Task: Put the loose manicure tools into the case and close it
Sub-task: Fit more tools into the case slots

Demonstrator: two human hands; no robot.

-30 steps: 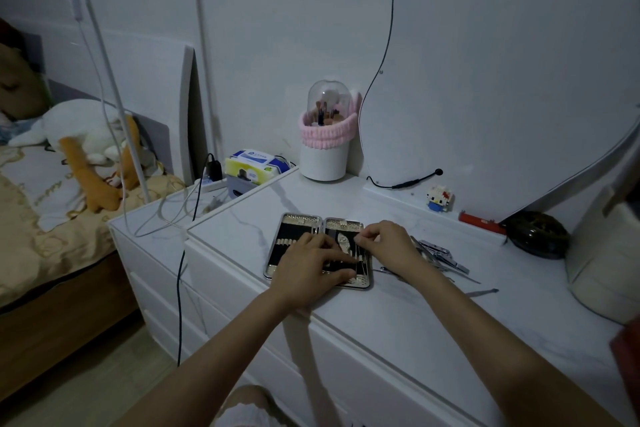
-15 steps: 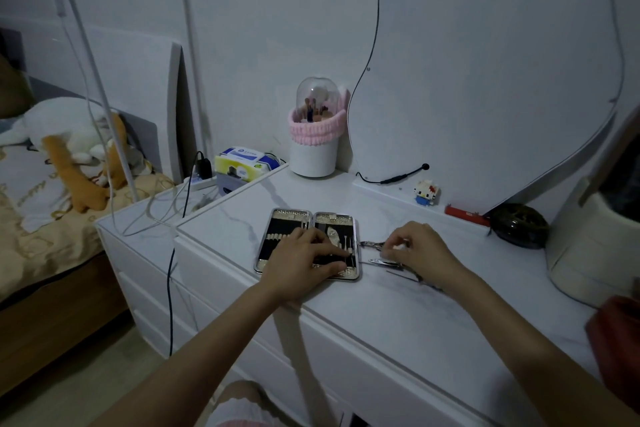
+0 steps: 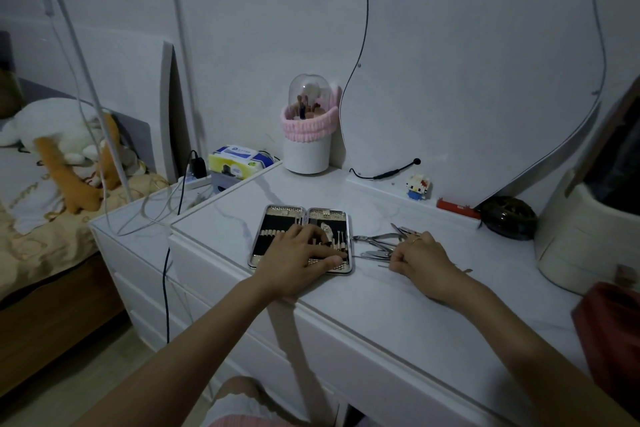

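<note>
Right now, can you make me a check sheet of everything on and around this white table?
Surface: white dresser top, dim light.
Job's things: case open flat; loose metal tools beside it on the right.
Clutter: brush pot, toy figure, red stick, dark bowl.
Hands: left hand rests on the case; right hand curled at the tools.
Cables: black cable by the mirror; wires on the left.
Surroundings: bed with plush toy.

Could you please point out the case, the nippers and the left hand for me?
case (image 3: 277, 232), head view, black lining of its left half.
nippers (image 3: 375, 237), head view, near the pivot.
left hand (image 3: 298, 253), head view, back of the hand.
</note>
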